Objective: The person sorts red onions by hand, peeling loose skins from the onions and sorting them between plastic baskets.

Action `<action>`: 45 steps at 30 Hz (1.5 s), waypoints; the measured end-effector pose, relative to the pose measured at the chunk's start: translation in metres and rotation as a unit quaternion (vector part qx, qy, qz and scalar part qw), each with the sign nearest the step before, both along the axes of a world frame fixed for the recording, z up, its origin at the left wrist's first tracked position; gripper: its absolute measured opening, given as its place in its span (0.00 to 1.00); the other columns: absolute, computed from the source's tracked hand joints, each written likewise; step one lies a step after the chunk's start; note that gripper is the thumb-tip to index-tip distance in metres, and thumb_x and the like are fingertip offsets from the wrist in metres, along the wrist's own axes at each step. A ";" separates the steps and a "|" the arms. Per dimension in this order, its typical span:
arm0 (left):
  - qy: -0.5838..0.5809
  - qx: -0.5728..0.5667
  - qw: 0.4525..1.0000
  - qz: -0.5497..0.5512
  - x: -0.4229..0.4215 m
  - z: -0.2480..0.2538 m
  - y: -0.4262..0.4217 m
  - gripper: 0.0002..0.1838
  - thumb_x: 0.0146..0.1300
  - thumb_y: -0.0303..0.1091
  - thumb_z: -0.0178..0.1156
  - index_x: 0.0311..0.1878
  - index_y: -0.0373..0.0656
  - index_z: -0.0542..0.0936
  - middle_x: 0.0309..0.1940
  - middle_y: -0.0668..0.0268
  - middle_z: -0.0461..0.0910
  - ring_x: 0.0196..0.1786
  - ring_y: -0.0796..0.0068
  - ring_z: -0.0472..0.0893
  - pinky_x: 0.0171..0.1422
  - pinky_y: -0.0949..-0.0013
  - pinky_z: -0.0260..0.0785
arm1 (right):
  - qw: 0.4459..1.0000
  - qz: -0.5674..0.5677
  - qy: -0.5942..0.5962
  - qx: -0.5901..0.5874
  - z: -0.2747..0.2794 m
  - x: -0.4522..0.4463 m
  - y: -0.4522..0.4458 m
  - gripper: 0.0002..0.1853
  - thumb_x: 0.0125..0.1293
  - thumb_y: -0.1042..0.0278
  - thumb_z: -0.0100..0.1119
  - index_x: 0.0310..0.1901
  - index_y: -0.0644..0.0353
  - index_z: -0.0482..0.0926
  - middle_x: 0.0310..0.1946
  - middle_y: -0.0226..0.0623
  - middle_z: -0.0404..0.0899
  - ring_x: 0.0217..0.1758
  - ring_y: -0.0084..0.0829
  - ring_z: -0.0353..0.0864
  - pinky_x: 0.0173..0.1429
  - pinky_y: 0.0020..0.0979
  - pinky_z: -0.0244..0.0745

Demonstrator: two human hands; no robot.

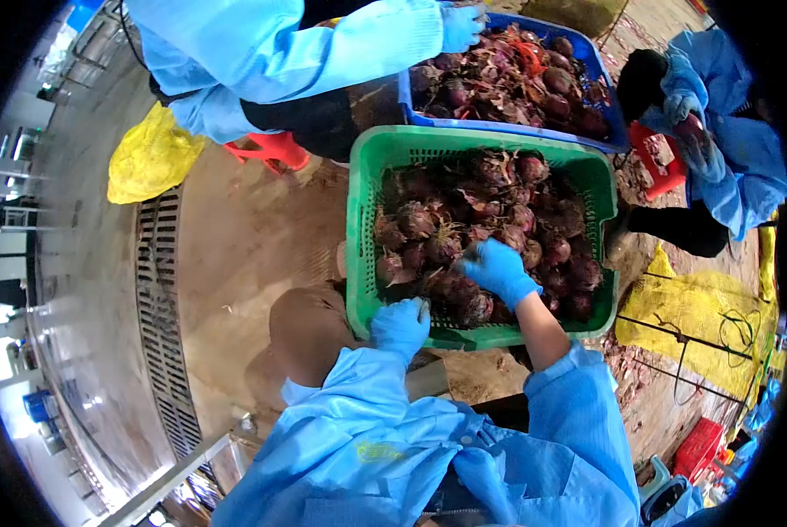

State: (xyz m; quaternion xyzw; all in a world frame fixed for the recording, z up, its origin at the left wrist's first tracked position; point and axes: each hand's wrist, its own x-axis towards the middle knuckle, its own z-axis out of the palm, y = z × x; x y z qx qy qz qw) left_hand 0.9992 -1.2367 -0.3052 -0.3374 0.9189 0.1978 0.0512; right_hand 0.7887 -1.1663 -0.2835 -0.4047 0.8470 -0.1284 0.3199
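Note:
A green plastic crate (pixel 359 220) in front of me holds many red onions (pixel 416 220) with dry, loose skins and roots. My right hand (pixel 501 271), in a blue glove, reaches over the near wall into the onions. Its fingers are bent together against the pile; whatever lies under them is hidden. At the near left corner of the crate is my left hand (pixel 400 328), also gloved in blue. That hand is closed in a fist, and I cannot make out what it holds, if anything.
Behind the crate stands a blue crate (pixel 405 92) of onions and loose skins, with a co-worker's gloved hand (pixel 462 26) at its rim. Another co-worker at right holds an onion (pixel 689 129). A floor drain grate (pixel 161 307), yellow sack (pixel 152 156) and red stool (pixel 275 150) lie left.

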 end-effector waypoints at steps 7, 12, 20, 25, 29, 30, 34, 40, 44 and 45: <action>0.042 -0.039 0.998 -0.012 0.007 -0.008 0.009 0.14 0.58 0.48 0.53 0.26 0.48 0.77 0.21 0.61 0.77 0.25 0.58 0.77 0.28 0.56 0.68 | 0.997 -0.037 0.071 0.002 -0.070 0.013 -0.097 0.23 0.53 0.63 0.61 0.54 0.45 0.72 0.45 0.46 0.74 0.44 0.46 0.77 0.45 0.43 0.74; 0.032 0.027 0.999 0.027 -0.003 0.010 -0.002 0.13 0.57 0.47 0.54 0.25 0.49 0.77 0.20 0.61 0.77 0.25 0.59 0.77 0.28 0.56 0.67 | 0.991 0.021 0.135 0.003 -0.107 0.035 -0.122 0.37 0.49 0.63 0.61 0.64 0.37 0.60 0.50 0.48 0.71 0.47 0.49 0.76 0.45 0.47 0.75; -0.012 0.069 0.997 -0.014 0.002 0.003 -0.006 0.10 0.55 0.44 0.56 0.29 0.49 0.78 0.24 0.62 0.78 0.28 0.60 0.79 0.32 0.56 0.70 | 1.000 -0.012 0.007 -0.018 -0.105 0.017 -0.126 0.33 0.47 0.62 0.64 0.58 0.47 0.66 0.51 0.46 0.72 0.48 0.42 0.75 0.47 0.39 0.74; 0.041 0.015 0.999 0.001 0.002 0.000 0.000 0.08 0.54 0.40 0.56 0.24 0.47 0.76 0.24 0.63 0.77 0.28 0.60 0.78 0.33 0.56 0.70 | 0.764 -0.255 -0.553 -0.215 -0.092 0.012 -0.079 0.26 0.53 0.59 0.58 0.53 0.61 0.70 0.43 0.38 0.78 0.45 0.30 0.77 0.52 0.31 0.70; -0.027 0.038 0.999 0.002 0.001 0.008 -0.003 0.12 0.54 0.44 0.57 0.26 0.47 0.78 0.25 0.62 0.78 0.30 0.60 0.79 0.35 0.56 0.70 | 0.541 -0.374 -0.695 -0.290 -0.041 0.034 -0.044 0.25 0.57 0.55 0.52 0.54 0.59 0.72 0.51 0.38 0.76 0.52 0.37 0.75 0.58 0.38 0.70; -0.042 0.045 0.998 0.018 0.002 0.001 -0.001 0.14 0.56 0.46 0.55 0.28 0.46 0.79 0.26 0.61 0.79 0.31 0.60 0.79 0.34 0.56 0.70 | 0.529 -0.388 -0.688 -0.309 -0.028 0.041 -0.041 0.25 0.55 0.52 0.52 0.53 0.56 0.72 0.49 0.36 0.76 0.51 0.38 0.75 0.55 0.41 0.72; -0.101 0.103 0.989 0.031 -0.005 0.003 -0.005 0.18 0.59 0.51 0.53 0.34 0.44 0.80 0.32 0.60 0.80 0.36 0.60 0.80 0.38 0.57 0.72 | 0.453 -0.411 -0.708 -0.352 -0.002 0.054 -0.023 0.25 0.55 0.47 0.50 0.51 0.51 0.73 0.47 0.34 0.77 0.48 0.39 0.77 0.48 0.45 0.76; -0.046 0.065 0.996 0.042 -0.001 0.005 0.000 0.18 0.60 0.51 0.50 0.33 0.47 0.81 0.31 0.57 0.81 0.35 0.57 0.80 0.38 0.55 0.71 | 0.489 -0.422 -0.617 -0.450 -0.003 0.062 0.022 0.20 0.59 0.56 0.47 0.50 0.58 0.73 0.45 0.34 0.77 0.45 0.32 0.76 0.55 0.33 0.72; -0.013 0.042 0.998 0.044 0.002 0.002 0.004 0.19 0.60 0.51 0.49 0.32 0.48 0.81 0.30 0.55 0.81 0.34 0.55 0.80 0.37 0.53 0.71 | 0.505 -0.412 -0.547 -0.525 0.003 0.064 0.095 0.22 0.63 0.57 0.47 0.56 0.57 0.68 0.53 0.36 0.72 0.53 0.34 0.72 0.60 0.37 0.69; -0.011 0.034 0.998 0.046 0.002 0.002 0.005 0.19 0.61 0.51 0.48 0.32 0.49 0.82 0.30 0.55 0.81 0.33 0.54 0.80 0.37 0.53 0.70 | 0.477 -0.420 -0.557 -0.535 0.017 0.069 0.100 0.22 0.64 0.56 0.48 0.57 0.57 0.67 0.54 0.37 0.71 0.56 0.36 0.70 0.61 0.39 0.67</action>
